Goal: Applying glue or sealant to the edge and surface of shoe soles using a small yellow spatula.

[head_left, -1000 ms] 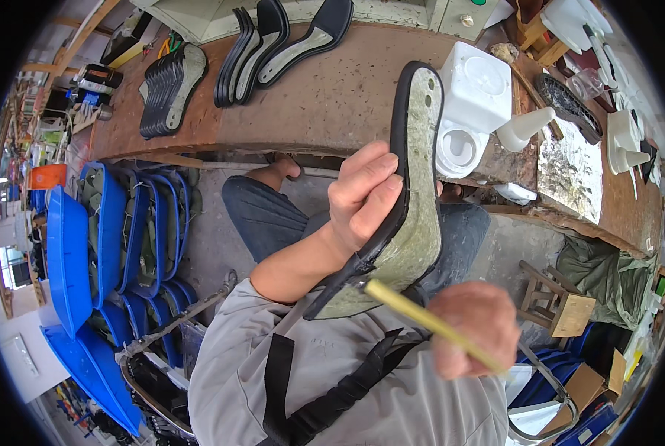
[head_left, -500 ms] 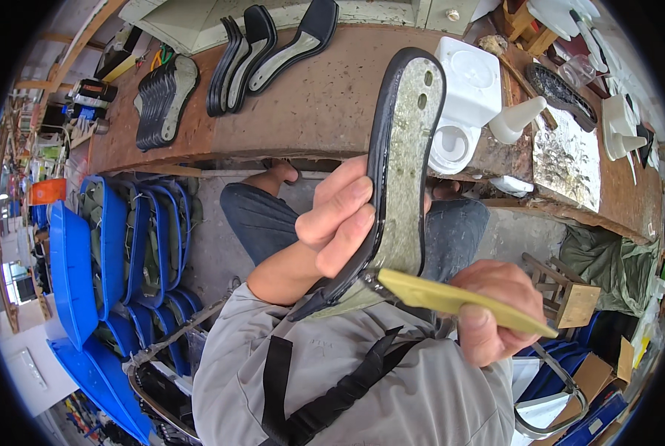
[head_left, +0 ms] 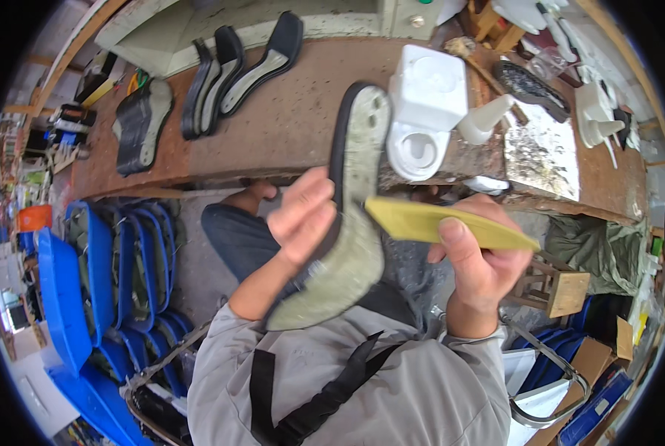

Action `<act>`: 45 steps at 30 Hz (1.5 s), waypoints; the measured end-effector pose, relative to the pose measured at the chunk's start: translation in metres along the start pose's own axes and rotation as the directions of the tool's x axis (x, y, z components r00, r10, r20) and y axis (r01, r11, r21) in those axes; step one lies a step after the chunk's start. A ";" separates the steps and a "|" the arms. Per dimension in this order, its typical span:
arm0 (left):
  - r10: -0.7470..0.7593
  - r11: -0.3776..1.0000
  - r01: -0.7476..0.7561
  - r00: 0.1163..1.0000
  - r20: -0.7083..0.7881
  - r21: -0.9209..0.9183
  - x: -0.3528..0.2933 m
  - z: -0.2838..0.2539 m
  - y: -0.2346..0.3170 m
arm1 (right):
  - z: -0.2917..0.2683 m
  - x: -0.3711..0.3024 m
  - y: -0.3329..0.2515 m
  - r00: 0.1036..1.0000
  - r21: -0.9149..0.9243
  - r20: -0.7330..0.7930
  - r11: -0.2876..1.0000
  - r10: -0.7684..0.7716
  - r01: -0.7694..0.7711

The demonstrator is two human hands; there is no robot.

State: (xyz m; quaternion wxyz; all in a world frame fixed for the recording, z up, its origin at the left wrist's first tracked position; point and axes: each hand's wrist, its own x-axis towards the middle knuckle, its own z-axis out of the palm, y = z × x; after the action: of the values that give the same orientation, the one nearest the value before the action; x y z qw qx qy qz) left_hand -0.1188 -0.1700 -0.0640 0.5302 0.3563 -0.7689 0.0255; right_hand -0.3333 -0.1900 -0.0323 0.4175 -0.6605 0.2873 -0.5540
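Note:
A black-edged shoe sole [head_left: 351, 249] with a pale greenish inner face stands tilted in front of me, its narrow end with small holes pointing up and away. My left hand [head_left: 302, 212] grips its left edge; part of the thumb is hidden behind it. In my right hand [head_left: 481, 256] is a flat yellow spreader [head_left: 407, 221], held between thumb and fingers. The spreader's left tip lies over the sole's right edge, near the middle. Whether it touches the surface I cannot tell.
On the brown bench [head_left: 288, 111] lie more soles [head_left: 221, 78] and a stack of soles [head_left: 146, 123]. A white plastic container [head_left: 429, 82], a white cone-shaped nozzle [head_left: 485, 123] and a brush [head_left: 525, 89] sit further right. Blue trays [head_left: 68, 290] stand at left, a wooden stool [head_left: 555, 286] at right.
The sole has turned to show more of its wide end and shifted left. The spreader has moved from its lower part up to the middle of its right edge.

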 end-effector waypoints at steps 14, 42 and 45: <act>-0.695 0.691 0.639 0.715 0.069 0.337 -0.064 0.032 -0.031 | -0.027 -0.006 0.125 0.981 -0.465 -0.116 0.864 0.157 -0.193; -0.167 0.921 0.274 0.920 -0.356 0.276 -0.033 0.045 -0.013 | 0.034 -0.011 -0.016 0.975 -0.084 0.109 0.976 -0.193 0.203; -0.187 0.923 0.287 0.918 -0.350 0.258 -0.032 0.044 -0.008 | 0.037 -0.016 -0.018 0.972 -0.019 0.106 0.977 -0.210 0.214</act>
State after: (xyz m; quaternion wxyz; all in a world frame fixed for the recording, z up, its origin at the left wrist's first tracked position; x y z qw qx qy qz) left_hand -0.1432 -0.1779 -0.1125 0.5851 0.5162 -0.6106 0.1354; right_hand -0.3027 -0.1594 -0.0256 0.3603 -0.7213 0.2015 -0.5561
